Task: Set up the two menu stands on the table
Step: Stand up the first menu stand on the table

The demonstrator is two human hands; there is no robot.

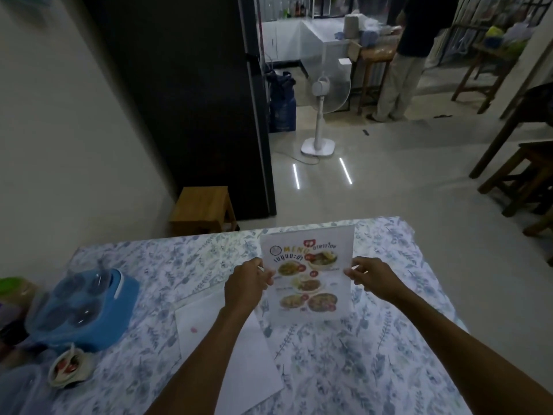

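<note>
A clear menu stand (pixel 308 274) with a printed food menu stands upright on the floral tablecloth (pixel 374 339), near the table's far edge. My left hand (pixel 248 284) grips its left edge and my right hand (pixel 369 275) pinches its right edge. A white sheet (pixel 227 339) lies flat on the cloth under my left forearm, face down with a small pink mark; I cannot tell whether it sits in a second stand.
A blue condiment caddy (pixel 83 307) with clear-lidded cups stands at the table's left, a small bowl (pixel 68 366) in front of it. Beyond the table are a wooden stool (pixel 203 209), a white floor fan (pixel 320 115), dark wooden furniture at right, and a person (pixel 404 55) standing far back.
</note>
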